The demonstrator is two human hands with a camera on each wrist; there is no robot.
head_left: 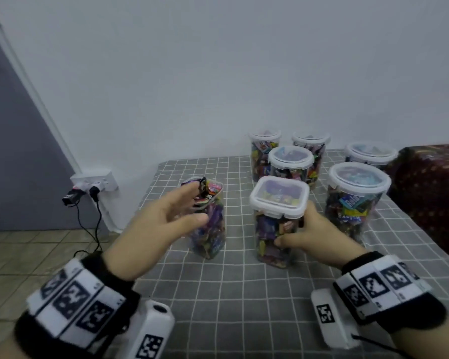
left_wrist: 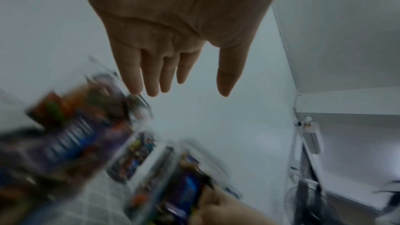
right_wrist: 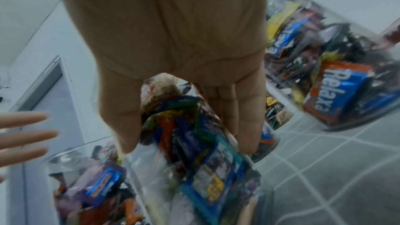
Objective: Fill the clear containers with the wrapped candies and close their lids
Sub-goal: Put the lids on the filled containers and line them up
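A square clear container full of wrapped candies stands on the grey checked cloth with its white lid on. My right hand grips its body, thumb in front and fingers behind; the right wrist view shows the same grip on that container. To its left stands a lidless square container, candy heaped above its rim. My left hand is beside it with straight, spread fingers, holding nothing. The left wrist view is blurred: the hand is open above the lidless container.
Several round lidded containers of candy stand behind and to the right, the nearest close to my right hand. Dark red patterned fabric borders the right. The cloth's left edge drops to a tiled floor, with a wall socket and plugs.
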